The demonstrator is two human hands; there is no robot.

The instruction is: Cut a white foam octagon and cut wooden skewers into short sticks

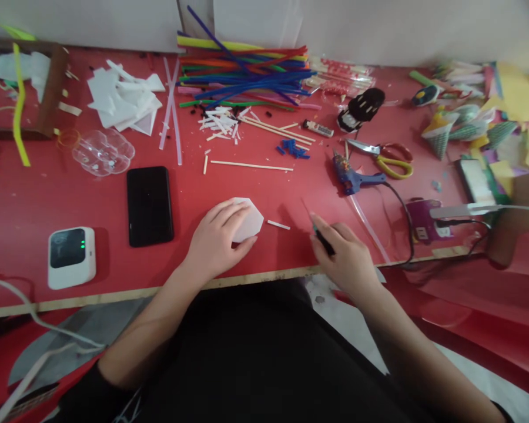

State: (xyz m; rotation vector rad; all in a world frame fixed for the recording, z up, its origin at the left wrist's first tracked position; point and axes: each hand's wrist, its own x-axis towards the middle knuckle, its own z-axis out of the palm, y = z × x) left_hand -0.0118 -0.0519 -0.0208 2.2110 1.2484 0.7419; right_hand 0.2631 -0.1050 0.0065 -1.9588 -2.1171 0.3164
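Observation:
My left hand (216, 235) lies over a white six-sided piece (250, 222) on the red table, fingers flat on top and thumb spread along its lower edge. A short white strip (278, 224) lies just right of that piece, touched by neither hand. In my closed right hand (346, 252) is a craft knife (324, 239) with a dark handle. Its thin blade points up and left, blurred, above the table. Part of the handle is hidden by my fingers.
Right of centre lie a blue glue gun (352, 176) with its cord and scissors (385, 157). A black phone (150, 205) and a white device (72, 257) are on the left. Pipe cleaners (247, 76), paper scraps (126, 97) and wooden sticks (251, 166) lie farther back.

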